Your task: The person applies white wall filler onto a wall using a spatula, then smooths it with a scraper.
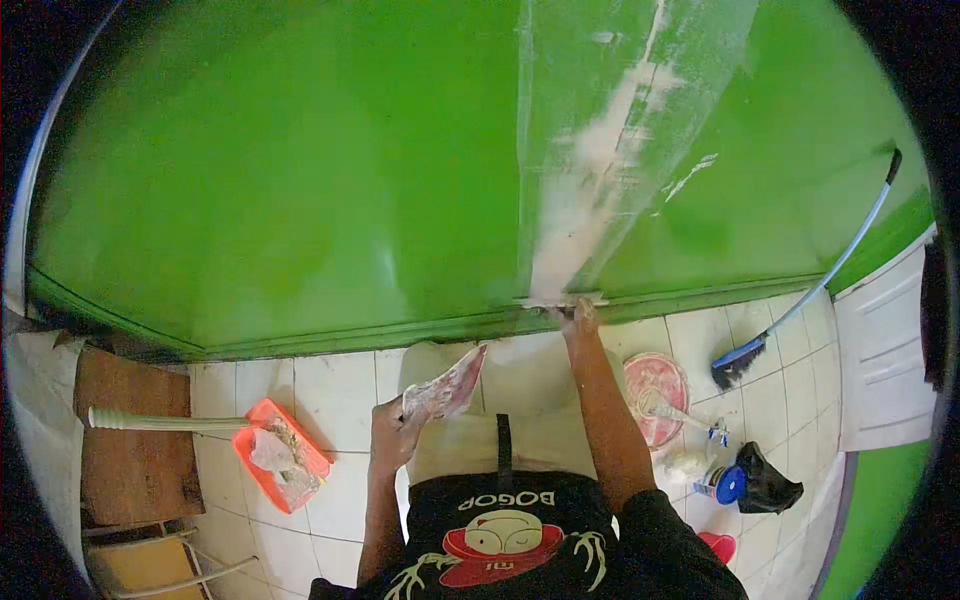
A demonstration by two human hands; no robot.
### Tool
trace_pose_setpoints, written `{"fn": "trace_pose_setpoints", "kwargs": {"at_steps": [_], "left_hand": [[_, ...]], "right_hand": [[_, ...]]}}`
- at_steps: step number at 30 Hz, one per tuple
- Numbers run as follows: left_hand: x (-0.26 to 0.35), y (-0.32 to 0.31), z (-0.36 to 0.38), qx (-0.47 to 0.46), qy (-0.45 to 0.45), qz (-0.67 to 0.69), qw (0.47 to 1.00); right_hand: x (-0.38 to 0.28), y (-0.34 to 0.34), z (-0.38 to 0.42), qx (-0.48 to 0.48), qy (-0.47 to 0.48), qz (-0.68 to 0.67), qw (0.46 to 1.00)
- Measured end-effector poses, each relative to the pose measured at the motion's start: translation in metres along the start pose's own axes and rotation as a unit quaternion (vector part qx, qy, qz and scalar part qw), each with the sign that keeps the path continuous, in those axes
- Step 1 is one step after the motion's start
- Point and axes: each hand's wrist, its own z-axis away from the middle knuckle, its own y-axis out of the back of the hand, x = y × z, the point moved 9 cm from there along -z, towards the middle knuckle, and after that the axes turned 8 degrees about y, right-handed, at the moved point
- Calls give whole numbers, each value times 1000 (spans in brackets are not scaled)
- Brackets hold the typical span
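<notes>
My left hand (393,437) grips a flat reddish piece (447,386) smeared with whitish putty, its pointed end angled up to the right. At the foot of the green wall (330,170), my right hand (578,319) is closed on a wide, thin putty scraper (565,301). The scraper lies level along the lower end of a pale putty strip (590,190), apparently touching the wall. The strip runs up the wall within a duller, scuffed band. My right fingers are partly hidden by the small scale.
An orange dustpan (318,462) with debris lies left on the white tiles. To the right stand a round putty-stained red tub (640,375) with a tool in it, a blue-handled broom (742,358), a blue-lidded can (731,485) and a black bag (768,482).
</notes>
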Motion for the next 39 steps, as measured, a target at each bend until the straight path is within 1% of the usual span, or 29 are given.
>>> {"fn": "trace_pose_setpoints", "kwargs": {"at_steps": [1, 2, 3, 4, 5, 7, 8, 10, 12, 14, 16, 17, 18, 19, 20, 21, 22, 23, 24, 25, 26, 27, 28, 29, 30, 32, 36, 38, 39], "left_hand": [[0, -2, 1, -3, 0, 0, 1000], [6, -3, 2, 6, -35, 15, 999], [10, -2, 3, 14, -71, 30, 997], [8, -2, 3, 12, -73, 30, 997], [3, -4, 3, 2, -65, 38, 997], [2, -5, 5, -9, -60, 47, 997], [3, -6, 5, -11, -59, 35, 998], [2, -6, 10, -13, -60, 23, 998], [0, -8, 12, -25, -54, 25, 998], [-1, -9, 16, -20, -68, 17, 997], [3, -10, 20, -16, -82, 5, 996], [4, -10, 22, -22, -78, 15, 997], [4, -11, 24, -28, -73, 25, 997], [-3, -12, 22, -16, -85, 48, 995], [-5, -12, 21, -18, -87, 47, 995], [-4, -11, 22, -19, -107, 55, 993], [-2, -10, 22, -20, -127, 64, 990], [-3, -10, 23, -21, -130, 64, 989], [-8, -11, 20, -24, -116, 60, 991], [-12, -11, 17, -28, -101, 57, 993], [-11, -9, 16, -28, -104, 58, 993], [-8, -9, 17, -31, -105, 41, 993], [-7, -8, 16, -34, -106, 24, 994], [-9, -6, 14, -32, -110, 25, 993], [-13, -7, 12, -39, -108, 33, 993], [-20, -7, 6, -46, -109, 42, 992], [-17, -6, 1, -47, -117, 27, 992], [-32, -11, -1, -80, -48, 54, 994], [-26, -10, -4, -71, -107, 10, 992]], "right_hand": [[14, 0, -1, 92, -82, -330, 936], [9, 1, -7, 94, -81, -329, 936], [0, -4, -13, 85, -117, -367, 919], [-15, -10, -19, 75, -152, -405, 898], [-40, -13, -25, 77, -150, -404, 899], [-92, -16, -28, 122, -203, -341, 910], [-113, -17, -33, 122, -201, -340, 911], [-161, -18, -45, 103, -129, -346, 923], [-214, -23, -58, 103, -130, -337, 927], [-246, -25, -73, 104, -133, -329, 929], [-286, -31, -90, 43, -75, -369, 925], [-304, -32, -93, 46, -72, -372, 924], [-338, -38, -90, 37, -57, -346, 936], [-357, -44, -92, 29, -43, -319, 946], [-359, -42, -100, 31, -41, -320, 946], [-388, -45, -113, -67, 133, 20, 989], [-393, -49, -133, -123, 204, 197, 951], [-397, -53, -151, -151, 287, 358, 876], [-385, -50, -192, -180, 329, 300, 877], [-392, -53, -221, -193, 350, 271, 875], [-398, -55, -250, -207, 371, 242, 872], [-433, -63, -227, -192, 287, 171, 923], [-464, -74, -188, -144, 165, 18, 975], [-488, -84, -174, -124, 126, -47, 983], [-509, -92, -166, -116, 117, -76, 983], [-546, -108, -157, -112, 122, -87, 982], [-614, -137, -139, -113, 160, -51, 979], [-649, -150, -130, -111, 181, -17, 977], [-663, -156, -120, -103, 185, 0, 977]]}}
